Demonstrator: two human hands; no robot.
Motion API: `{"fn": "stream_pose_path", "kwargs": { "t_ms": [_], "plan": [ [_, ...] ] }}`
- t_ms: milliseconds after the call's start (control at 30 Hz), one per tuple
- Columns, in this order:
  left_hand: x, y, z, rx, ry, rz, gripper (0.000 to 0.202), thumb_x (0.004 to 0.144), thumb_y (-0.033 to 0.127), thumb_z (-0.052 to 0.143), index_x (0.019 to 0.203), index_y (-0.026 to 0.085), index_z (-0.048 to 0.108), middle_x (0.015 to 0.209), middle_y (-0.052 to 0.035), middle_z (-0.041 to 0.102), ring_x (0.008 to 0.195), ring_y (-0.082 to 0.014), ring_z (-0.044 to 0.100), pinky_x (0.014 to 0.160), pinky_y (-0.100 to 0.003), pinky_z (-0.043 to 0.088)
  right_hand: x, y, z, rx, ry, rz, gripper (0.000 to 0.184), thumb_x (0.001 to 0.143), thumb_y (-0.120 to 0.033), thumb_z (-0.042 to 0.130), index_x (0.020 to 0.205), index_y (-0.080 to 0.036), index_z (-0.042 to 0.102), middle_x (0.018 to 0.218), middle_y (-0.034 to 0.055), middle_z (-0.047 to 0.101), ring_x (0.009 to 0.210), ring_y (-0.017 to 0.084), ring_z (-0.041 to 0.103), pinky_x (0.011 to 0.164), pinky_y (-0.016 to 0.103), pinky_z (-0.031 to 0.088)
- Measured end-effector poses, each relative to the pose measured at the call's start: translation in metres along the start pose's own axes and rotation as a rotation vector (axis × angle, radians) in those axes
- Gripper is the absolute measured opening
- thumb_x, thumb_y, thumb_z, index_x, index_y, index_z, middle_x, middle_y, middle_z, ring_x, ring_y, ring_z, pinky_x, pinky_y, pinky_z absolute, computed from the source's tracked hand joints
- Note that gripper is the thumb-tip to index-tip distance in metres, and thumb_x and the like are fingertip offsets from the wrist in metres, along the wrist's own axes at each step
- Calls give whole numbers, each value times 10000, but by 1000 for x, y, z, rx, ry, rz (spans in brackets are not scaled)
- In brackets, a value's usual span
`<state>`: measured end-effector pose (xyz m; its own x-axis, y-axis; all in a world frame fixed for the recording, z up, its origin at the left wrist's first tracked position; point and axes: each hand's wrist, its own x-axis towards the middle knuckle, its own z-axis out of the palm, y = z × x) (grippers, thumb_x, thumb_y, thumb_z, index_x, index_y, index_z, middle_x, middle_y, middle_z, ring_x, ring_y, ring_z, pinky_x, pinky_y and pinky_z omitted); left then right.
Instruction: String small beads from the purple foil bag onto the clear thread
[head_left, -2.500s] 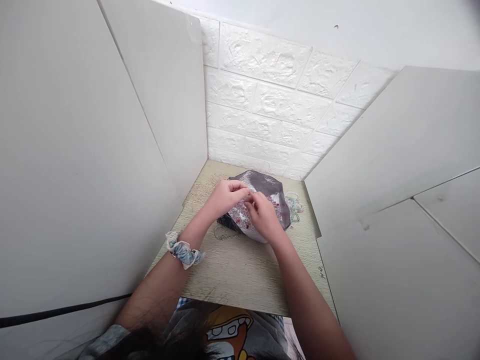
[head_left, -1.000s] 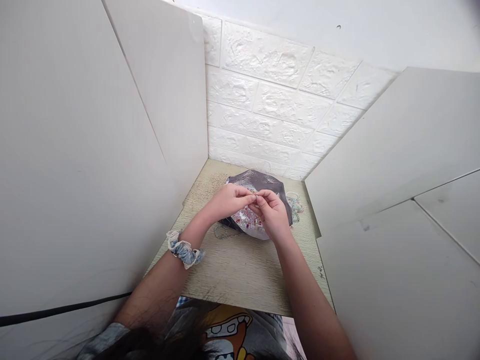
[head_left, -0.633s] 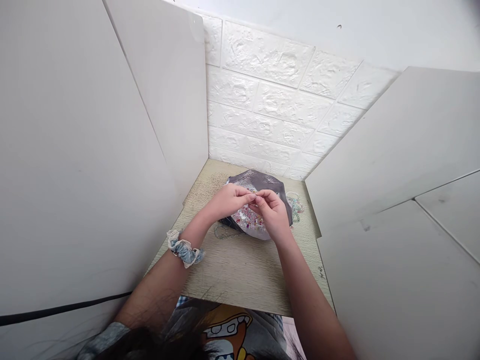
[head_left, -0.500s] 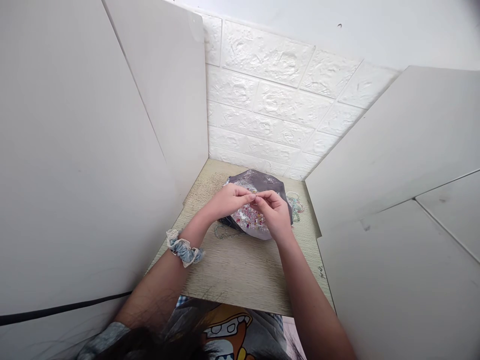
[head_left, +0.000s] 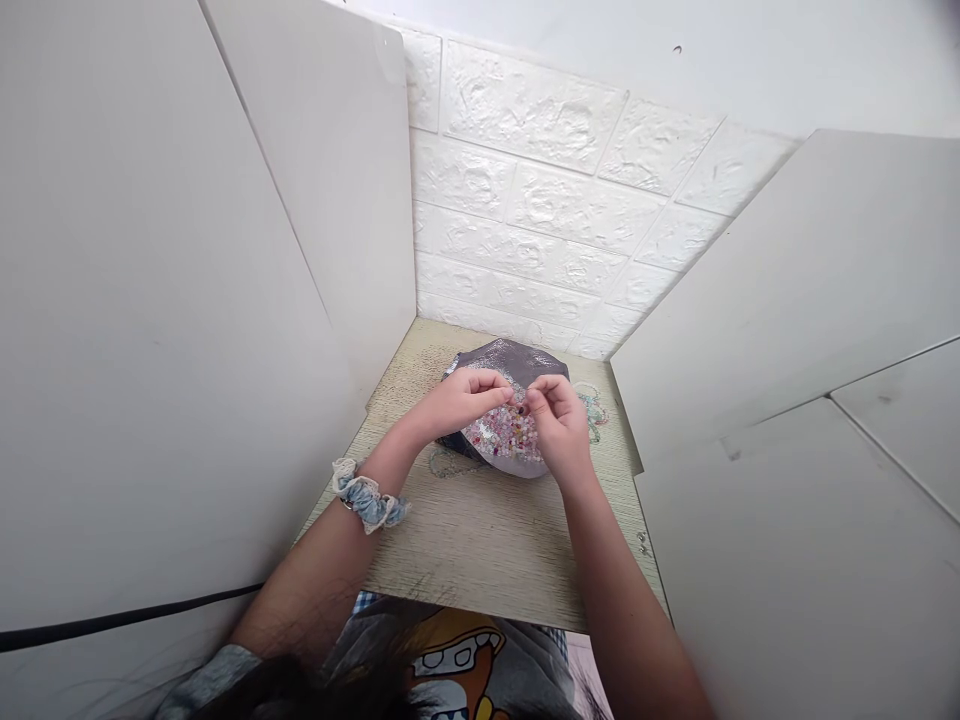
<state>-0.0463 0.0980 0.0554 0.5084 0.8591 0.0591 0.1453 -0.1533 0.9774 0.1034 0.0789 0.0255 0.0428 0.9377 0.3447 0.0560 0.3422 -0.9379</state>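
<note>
Hands (head_left: 510,410) fingertip-close above beads (head_left: 504,436)

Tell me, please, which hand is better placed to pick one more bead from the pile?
Probably the right hand: it hovers directly over the bead pile on the dark bag. The left hand sits at the pile's left edge, fingertips pinched together, apparently holding something too small to identify.

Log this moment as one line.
left hand pinched | right hand pinched | both over bead pile | grey cloth underneath | table

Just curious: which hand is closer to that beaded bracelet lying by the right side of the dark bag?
Right. The right hand is just beside the bracelet; the left hand is across the bag.
</note>
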Motion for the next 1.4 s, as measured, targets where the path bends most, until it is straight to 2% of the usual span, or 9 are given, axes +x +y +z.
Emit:
{"fn": "stream_pose_path", "kwargs": {
  "t_ms": [133, 300, 433, 567, 700, 933, 1067, 1233, 1400],
  "plan": [
    [-3, -2, -4, -224, -76, -26, 126, 685, 232, 458, 584, 158, 454, 514, 35, 373, 473, -70, 341, 448, -213, 256, 7, 1, -11, 265, 117, 30, 140, 749, -316, 525, 754, -204, 441, 589, -59, 481, 540, 71, 467, 567, 215, 414],
    [-4, -3, -10, -414, -214, 95, 136, 615, 191, 476, 487, 146, 464, 616, -19, 451, 560, -94, 375, 486, -245, 274, 15, 0, -32, 446, 371, 33, 208, 688, -318, 587, 736, -200, 422, 578, -79, 460, 504, 47, 451, 571, 211, 453],
    [-6, -2, -14, -533, -213, 174, 137, 570, 199, 468, 442, 156, 447, 620, -38, 462, 630, -128, 420, 599, -285, 344, 19, 2, -46, 473, 539, 27, 189, 688, -302, 576, 701, -191, 424, 565, -80, 436, 479, 37, 429, 522, 189, 444],
    [-8, -4, -17, -586, -155, 179, 176, 532, 260, 475, 407, 167, 393, 585, -43, 430, 614, -147, 429, 620, -321, 379, 21, 4, -54, 464, 646, 41, 161, 716, -279, 538, 676, -188, 411, 568, -77, 415, 461, 29, 397, 491, 168, 432],
    [-9, -5, -19, -595, -157, 211, 207, 525, 293, 490, 396, 167, 388, 576, -49, 428, 603, -150, 434, 618, -331, 387, 21, 6, -57, 457, 664, 41, 163, 742, -277, 513, 674, -191, 392, 583, -77, 401, 455, 28, 379, 484, 161, 429],
    [-10, -2, -18, -539, -162, 180, 162, 465, 283, 500, 385, 170, 417, 567, -61, 450, 614, -162, 437, 599, -335, 390, 22, 8, -56, 437, 641, 58, 194, 737, -313, 529, 680, -194, 388, 582, -81, 390, 455, 31, 374, 482, 162, 423],
    [-9, -3, -19, -581, -183, 209, 177, 510, 312, 484, 407, 169, 473, 576, -58, 453, 618, -158, 450, 621, -338, 394, 22, 6, -54, 468, 654, 83, 172, 733, -280, 529, 666, -186, 401, 568, -80, 398, 443, 30, 368, 476, 166, 423],
    [-9, -5, -20, -526, -124, 181, 243, 523, 373, 506, 415, 175, 414, 571, -49, 451, 614, -158, 459, 634, -344, 411, 22, 7, -55, 466, 647, 100, 165, 732, -281, 529, 672, -188, 407, 576, -82, 406, 441, 21, 378, 478, 160, 426],
    [-10, -2, -20, -529, -147, 139, 282, 582, 382, 481, 408, 173, 405, 519, -42, 460, 529, -130, 439, 540, -303, 389, 21, 7, -54, 445, 568, 73, 201, 713, -331, 559, 696, -194, 412, 617, -85, 431, 453, 20, 432, 496, 179, 439]
  ]
}}
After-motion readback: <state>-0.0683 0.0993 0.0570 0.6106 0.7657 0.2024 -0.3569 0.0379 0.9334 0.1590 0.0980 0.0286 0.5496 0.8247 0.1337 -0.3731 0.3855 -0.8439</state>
